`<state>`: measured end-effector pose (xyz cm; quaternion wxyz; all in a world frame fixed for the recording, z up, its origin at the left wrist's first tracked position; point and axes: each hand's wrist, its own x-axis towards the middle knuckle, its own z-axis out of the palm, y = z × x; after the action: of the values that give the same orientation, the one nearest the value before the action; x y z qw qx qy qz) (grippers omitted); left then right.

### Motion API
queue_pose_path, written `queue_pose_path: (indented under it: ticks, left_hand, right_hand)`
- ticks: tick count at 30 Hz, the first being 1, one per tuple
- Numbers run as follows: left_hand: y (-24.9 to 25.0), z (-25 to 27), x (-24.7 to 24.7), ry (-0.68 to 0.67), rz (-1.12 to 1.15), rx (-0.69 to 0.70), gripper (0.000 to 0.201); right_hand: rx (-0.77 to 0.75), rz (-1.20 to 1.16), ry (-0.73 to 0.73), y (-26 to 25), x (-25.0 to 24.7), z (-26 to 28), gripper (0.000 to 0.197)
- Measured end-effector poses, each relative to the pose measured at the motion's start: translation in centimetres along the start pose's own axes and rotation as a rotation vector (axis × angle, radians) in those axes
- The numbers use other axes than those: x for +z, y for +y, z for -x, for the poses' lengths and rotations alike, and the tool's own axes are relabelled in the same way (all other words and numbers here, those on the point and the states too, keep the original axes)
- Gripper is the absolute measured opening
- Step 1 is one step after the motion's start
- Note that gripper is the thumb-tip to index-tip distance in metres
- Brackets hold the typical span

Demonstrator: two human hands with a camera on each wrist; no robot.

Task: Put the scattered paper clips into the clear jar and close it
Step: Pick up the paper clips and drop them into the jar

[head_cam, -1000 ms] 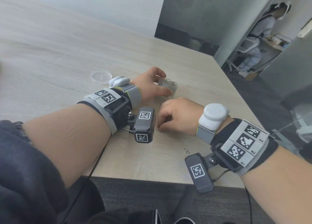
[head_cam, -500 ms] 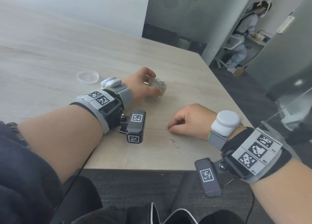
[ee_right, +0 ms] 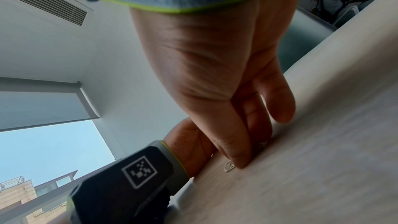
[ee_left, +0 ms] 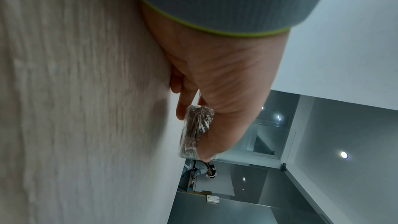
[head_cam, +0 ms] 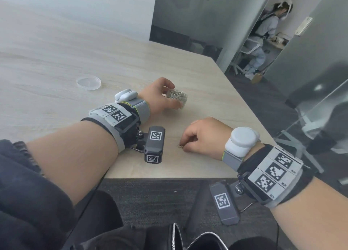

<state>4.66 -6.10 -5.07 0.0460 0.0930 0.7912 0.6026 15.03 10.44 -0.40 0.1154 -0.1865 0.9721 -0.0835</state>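
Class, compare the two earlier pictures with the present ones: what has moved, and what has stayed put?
The right hand has drawn back toward the table's near edge and now pinches at a paper clip there. The left hand still grips the jar; the lid lies unmoved.

One clear jar (head_cam: 177,99) counted on table, packed with paper clips too many and too tangled to number. One round clear lid (head_cam: 88,82) counted. One loose paper clip (head_cam: 180,146) seen at fingertips. Two hands counted: left hand (head_cam: 158,97), right hand (head_cam: 205,136). One wooden table (head_cam: 56,52) counted. One other person (head_cam: 263,37) seen in background.
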Motion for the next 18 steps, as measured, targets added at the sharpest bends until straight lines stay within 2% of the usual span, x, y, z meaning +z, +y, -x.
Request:
queue_pose_path:
  ticks: [12,18]
  left_hand:
    - [-0.1,0.0,-0.1,0.008,0.014,-0.008,0.067]
    - [-0.1,-0.1,0.1,0.015,-0.028,-0.012,0.061]
  right_hand:
    - [0.084,0.006,-0.119,-1.3,-0.5,-0.9,0.016]
    - [0.085,0.009,-0.127,-1.4,-0.3,-0.9,0.022]
